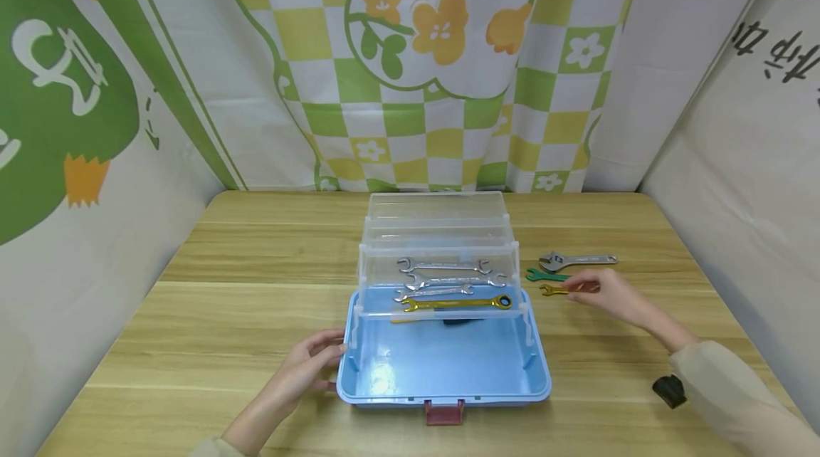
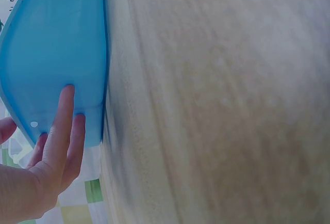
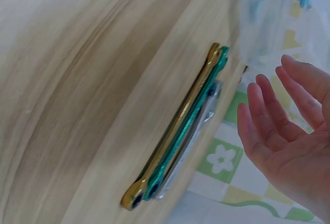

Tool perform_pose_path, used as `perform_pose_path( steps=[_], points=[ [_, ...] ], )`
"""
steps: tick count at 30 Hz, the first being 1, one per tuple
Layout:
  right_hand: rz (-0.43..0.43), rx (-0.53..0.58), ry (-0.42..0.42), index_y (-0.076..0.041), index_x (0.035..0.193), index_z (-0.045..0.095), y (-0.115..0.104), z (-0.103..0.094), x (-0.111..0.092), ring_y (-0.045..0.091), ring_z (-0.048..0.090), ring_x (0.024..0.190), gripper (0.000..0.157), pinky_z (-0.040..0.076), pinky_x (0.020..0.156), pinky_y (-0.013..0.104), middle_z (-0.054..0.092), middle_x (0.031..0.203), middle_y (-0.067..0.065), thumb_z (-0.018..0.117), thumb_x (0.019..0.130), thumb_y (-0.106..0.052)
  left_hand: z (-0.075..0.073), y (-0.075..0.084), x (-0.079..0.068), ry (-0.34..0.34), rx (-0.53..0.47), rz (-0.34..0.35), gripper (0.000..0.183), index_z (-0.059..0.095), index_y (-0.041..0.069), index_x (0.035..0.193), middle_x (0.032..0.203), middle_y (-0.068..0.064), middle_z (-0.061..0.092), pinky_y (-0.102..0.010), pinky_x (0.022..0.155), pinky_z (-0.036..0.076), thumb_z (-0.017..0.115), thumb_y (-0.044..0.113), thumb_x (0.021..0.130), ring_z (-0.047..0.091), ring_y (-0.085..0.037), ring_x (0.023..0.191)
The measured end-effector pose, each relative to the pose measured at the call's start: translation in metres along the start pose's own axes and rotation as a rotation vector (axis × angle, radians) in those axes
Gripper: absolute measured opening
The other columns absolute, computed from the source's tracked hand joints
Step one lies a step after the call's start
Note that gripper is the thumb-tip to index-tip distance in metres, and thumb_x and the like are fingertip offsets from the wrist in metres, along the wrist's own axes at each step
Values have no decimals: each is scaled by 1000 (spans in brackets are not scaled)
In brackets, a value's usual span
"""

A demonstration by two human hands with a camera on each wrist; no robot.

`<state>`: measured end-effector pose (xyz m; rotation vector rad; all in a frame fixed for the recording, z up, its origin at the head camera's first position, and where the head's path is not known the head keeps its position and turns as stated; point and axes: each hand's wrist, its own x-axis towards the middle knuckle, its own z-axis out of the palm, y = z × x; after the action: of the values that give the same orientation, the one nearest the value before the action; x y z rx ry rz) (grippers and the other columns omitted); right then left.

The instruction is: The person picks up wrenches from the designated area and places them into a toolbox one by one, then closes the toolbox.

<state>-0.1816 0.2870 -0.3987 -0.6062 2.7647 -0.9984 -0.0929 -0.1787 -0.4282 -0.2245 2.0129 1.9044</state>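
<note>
My left hand (image 1: 306, 364) touches the left side wall of a blue toolbox (image 2: 56, 43) with its fingertips, thumb near the rim. The fingers are extended, not curled. My right hand (image 1: 598, 293) hovers over a gold ratchet wrench (image 3: 172, 131) on the table, partly covering it in the head view. The right wrist view shows that hand's fingers (image 3: 265, 113) relaxed and spread, with nothing held. Beside the gold wrench lie a green wrench (image 1: 544, 275) and a silver adjustable wrench (image 1: 579, 259), roughly parallel.
Raised clear trays (image 1: 438, 229) stand over the toolbox's back half. Several silver wrenches (image 1: 442, 280) and another gold ratchet wrench (image 1: 455, 304) lie in the lower tray. A red latch (image 1: 444, 413) is at the box front. A black object (image 1: 669, 391) sits by the right sleeve.
</note>
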Motion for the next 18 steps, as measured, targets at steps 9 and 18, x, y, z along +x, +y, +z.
perform_pose_path(
  steps=[9,18],
  points=[
    [9,-34,-31,6,99,62,16,2,5,19,58,77,22,50,63,22,63,93,17,60,81,-6,-1,-1,0,-1,1,-3,54,36,-9,126,123,-27,43,-44,69,54,55,21,86,56,-28,95],
    [-9,-101,-17,5,96,64,27,5,13,21,58,77,20,50,61,23,64,91,16,63,78,-4,0,-1,0,2,0,-3,55,37,-9,126,123,-26,44,-43,69,54,56,22,85,57,-27,94]
  ],
)
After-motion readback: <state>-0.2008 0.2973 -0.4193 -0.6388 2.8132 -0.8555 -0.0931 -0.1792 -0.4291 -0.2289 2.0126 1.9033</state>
